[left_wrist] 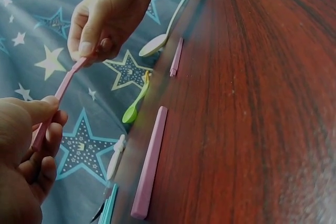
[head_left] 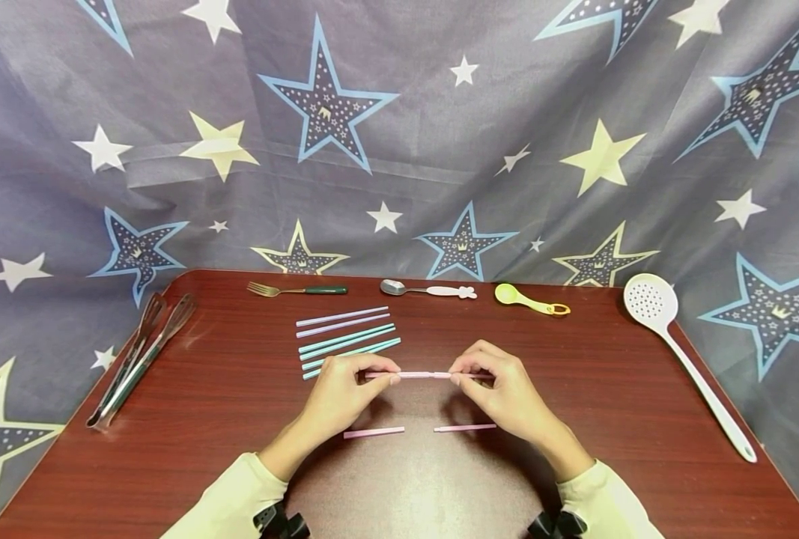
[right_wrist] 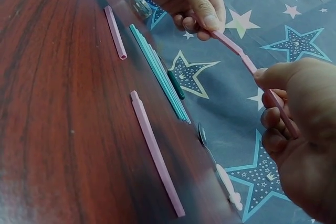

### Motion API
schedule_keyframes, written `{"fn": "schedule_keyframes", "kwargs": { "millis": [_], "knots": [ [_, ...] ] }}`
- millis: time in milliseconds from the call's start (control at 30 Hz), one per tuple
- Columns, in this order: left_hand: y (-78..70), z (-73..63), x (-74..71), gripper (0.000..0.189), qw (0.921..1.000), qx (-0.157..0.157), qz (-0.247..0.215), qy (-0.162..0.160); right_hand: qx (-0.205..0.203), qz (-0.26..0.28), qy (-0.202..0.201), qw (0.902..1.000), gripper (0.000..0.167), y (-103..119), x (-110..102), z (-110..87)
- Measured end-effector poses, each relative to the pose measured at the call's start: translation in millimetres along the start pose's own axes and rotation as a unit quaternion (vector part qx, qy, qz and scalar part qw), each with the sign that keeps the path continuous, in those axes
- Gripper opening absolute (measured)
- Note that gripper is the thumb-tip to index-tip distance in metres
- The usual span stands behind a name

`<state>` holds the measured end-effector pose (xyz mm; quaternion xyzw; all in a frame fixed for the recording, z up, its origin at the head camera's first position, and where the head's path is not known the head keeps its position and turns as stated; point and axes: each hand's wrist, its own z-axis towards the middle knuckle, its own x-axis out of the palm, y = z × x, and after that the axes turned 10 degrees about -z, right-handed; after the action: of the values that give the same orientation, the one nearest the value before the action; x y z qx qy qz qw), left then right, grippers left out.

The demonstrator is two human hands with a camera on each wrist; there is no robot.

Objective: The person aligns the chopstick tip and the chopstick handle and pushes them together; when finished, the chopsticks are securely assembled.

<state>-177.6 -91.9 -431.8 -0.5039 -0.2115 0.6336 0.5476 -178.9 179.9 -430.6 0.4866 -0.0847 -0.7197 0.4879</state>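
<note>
My left hand (head_left: pixel 345 389) pinches one half of a pink chopstick (head_left: pixel 412 374) between thumb and fingers. In my right hand (head_left: pixel 510 389) is the other pink half (right_wrist: pixel 249 65), pinched the same way. The two halves meet end to end in one line above the table, with a small step at the joint; how deeply they fit together I cannot tell. Two more pink halves lie apart on the table nearer to me: a left one (head_left: pixel 374 432) and a right one (head_left: pixel 465 428) with a narrowed end.
Teal chopsticks (head_left: pixel 347 340) and purple ones (head_left: pixel 342 320) lie behind my left hand. Along the back are a fork (head_left: pixel 298 290), a spoon (head_left: pixel 429 290) and a yellow measuring spoon (head_left: pixel 530 299). A whisk-like utensil (head_left: pixel 144 359) lies left, a white skimmer (head_left: pixel 685 359) right.
</note>
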Motion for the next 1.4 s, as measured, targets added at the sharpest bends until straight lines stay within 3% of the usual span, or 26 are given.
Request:
{"fn": "schedule_keyframes", "kwargs": {
  "millis": [167,400,733,967,1300,1400],
  "knots": [
    [0.3,-1.9,1.2,0.008,1.0,-0.008,-0.005,-0.001,-0.01,-0.012,0.007,0.9999,0.018,-0.3,0.8,-0.4],
    [-0.7,-2.2,4.1,0.004,0.9997,-0.022,-0.011,-0.001,0.003,-0.008,0.02,0.9998,0.01,-2.3,5.8,-2.3],
    [3.6,0.5,1.1,0.01,0.9993,-0.033,-0.013,0.012,0.005,0.001,0.002,1.0,0.011,-3.7,5.6,-3.8],
    [3.0,0.1,-2.3,0.009,0.9996,-0.027,0.004,-0.007,0.002,0.003,-0.003,1.0,0.02,-2.7,3.3,-3.3],
    [2.0,-1.8,-2.6,0.009,0.9994,-0.023,0.005,-0.026,0.067,0.022,0.0,0.9975,0.011,-1.6,7.1,-3.6],
    [3.2,-1.9,-0.9,0.009,0.9993,-0.013,0.003,-0.035,0.069,0.021,-0.008,0.9974,0.012,-0.7,7.3,-3.3]
  ]
}}
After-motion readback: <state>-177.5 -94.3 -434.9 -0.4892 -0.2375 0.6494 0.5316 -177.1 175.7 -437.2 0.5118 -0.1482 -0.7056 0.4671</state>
